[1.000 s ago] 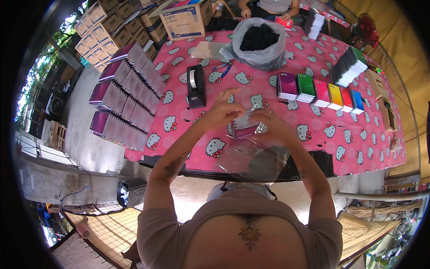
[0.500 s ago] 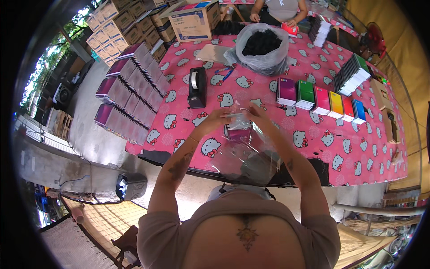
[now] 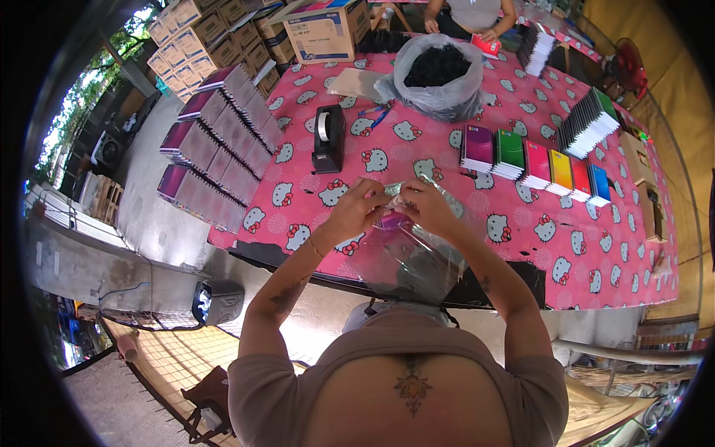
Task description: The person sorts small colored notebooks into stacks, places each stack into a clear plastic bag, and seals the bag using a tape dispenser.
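Observation:
Both of my hands are together over the table, just in from its near edge. Between them lies a purple notebook (image 3: 395,221), partly covered by a clear plastic wrapper (image 3: 417,261) that drapes toward the table's edge. My left hand (image 3: 357,208) is closed, its fingers pinching the plastic at the notebook's far end. Close beside it, my right hand (image 3: 427,206) is also closed on the wrapper, fingers bent inward. Much of the notebook is hidden by the hands and by glare on the plastic. A black tape dispenser (image 3: 328,141) stands beyond my left hand.
Spiral notebooks stand in tall stacks (image 3: 216,149) at the left. Small coloured notebook piles (image 3: 525,160) line the right. A plastic bag of black material (image 3: 436,82) sits at the back, near a cardboard box (image 3: 324,33). Across the table, another person's hand (image 3: 488,36) touches a red notebook.
My hands have drawn closer together and bent inward over the notebook's far end. The plastic between them is now gathered there. The other person has barely moved.

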`<state>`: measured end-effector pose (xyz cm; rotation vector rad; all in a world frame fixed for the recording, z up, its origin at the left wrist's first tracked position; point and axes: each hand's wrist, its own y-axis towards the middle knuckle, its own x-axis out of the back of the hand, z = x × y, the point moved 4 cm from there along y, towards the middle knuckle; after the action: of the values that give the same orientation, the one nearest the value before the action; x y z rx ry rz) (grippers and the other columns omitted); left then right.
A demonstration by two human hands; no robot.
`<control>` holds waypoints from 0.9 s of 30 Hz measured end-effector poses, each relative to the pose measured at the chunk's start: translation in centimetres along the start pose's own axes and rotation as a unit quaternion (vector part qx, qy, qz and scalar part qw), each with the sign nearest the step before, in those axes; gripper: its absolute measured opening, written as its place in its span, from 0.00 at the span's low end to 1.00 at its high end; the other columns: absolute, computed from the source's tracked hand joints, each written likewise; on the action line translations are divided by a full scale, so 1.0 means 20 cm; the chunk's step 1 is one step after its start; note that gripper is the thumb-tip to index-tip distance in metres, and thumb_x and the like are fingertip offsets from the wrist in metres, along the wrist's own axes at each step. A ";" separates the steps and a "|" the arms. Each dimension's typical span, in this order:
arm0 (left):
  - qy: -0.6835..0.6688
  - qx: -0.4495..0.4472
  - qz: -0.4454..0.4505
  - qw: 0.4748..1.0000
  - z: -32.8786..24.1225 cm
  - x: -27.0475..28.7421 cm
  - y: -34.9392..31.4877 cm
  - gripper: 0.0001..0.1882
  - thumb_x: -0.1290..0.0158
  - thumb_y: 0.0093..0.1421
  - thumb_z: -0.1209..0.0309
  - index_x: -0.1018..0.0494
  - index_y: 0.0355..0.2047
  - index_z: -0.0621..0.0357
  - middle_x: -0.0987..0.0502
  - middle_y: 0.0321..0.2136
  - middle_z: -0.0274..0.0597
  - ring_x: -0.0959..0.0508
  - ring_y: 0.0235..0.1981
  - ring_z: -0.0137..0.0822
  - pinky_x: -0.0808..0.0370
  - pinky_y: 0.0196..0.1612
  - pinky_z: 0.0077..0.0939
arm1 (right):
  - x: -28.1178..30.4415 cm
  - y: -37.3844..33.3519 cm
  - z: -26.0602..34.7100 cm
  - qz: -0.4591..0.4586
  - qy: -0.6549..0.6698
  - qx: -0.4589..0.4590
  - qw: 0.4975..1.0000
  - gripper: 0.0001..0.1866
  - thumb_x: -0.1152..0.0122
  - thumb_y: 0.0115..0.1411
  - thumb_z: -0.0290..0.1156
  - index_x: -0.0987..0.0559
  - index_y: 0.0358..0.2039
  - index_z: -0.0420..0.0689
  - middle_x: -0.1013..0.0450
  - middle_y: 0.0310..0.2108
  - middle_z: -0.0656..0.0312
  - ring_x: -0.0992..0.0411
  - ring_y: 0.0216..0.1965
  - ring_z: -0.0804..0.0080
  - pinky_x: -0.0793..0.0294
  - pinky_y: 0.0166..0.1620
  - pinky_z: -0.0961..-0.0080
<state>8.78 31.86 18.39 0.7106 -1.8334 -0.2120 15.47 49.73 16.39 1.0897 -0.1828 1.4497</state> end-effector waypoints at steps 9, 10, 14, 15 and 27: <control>0.027 0.164 0.016 0.986 0.10 -0.07 0.14 0.16 0.38 0.53 0.70 0.23 0.42 0.56 0.20 0.26 0.44 0.22 0.31 0.45 0.25 0.36 0.38 | -0.02 0.11 0.03 -0.075 -0.088 -0.085 0.990 0.26 0.30 0.50 0.26 0.28 0.49 0.41 0.31 0.45 0.49 0.26 0.40 0.51 0.23 0.42 0.61; 0.055 0.147 0.003 0.988 0.12 -0.09 0.14 0.16 0.38 0.53 0.70 0.24 0.43 0.56 0.20 0.26 0.44 0.22 0.30 0.45 0.25 0.36 0.37 | 0.01 0.11 0.05 -0.114 -0.133 -0.066 0.982 0.27 0.29 0.50 0.27 0.29 0.50 0.41 0.32 0.48 0.47 0.26 0.41 0.52 0.23 0.43 0.62; -0.123 0.229 -0.067 0.963 0.30 -0.15 0.16 0.20 0.36 0.54 0.65 0.26 0.45 0.58 0.21 0.26 0.42 0.22 0.30 0.38 0.25 0.33 0.36 | -0.04 -0.06 -0.25 -0.151 0.150 -0.263 0.941 0.25 0.28 0.51 0.29 0.29 0.47 0.41 0.37 0.50 0.50 0.27 0.46 0.60 0.22 0.45 0.66; -0.123 0.236 -0.160 0.951 0.45 -0.13 0.10 0.21 0.36 0.54 0.64 0.26 0.45 0.59 0.22 0.26 0.42 0.22 0.29 0.37 0.26 0.32 0.36 | -0.06 -0.05 -0.22 -0.162 0.179 -0.275 0.931 0.24 0.27 0.51 0.29 0.28 0.47 0.41 0.37 0.49 0.51 0.27 0.46 0.62 0.23 0.45 0.67; -0.419 0.421 -0.294 0.749 1.20 -0.02 -0.22 0.10 0.39 0.57 0.70 0.21 0.38 0.60 0.22 0.28 0.32 0.26 0.26 0.25 0.30 0.30 0.19 | -0.19 -0.08 -0.14 -0.266 0.190 -0.314 0.891 0.18 0.32 0.55 0.24 0.27 0.45 0.41 0.34 0.45 0.55 0.26 0.44 0.65 0.24 0.44 0.70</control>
<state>-11.25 24.03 6.82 2.1196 -2.4908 -0.0936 14.68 49.34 11.59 0.2720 -0.0541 0.9647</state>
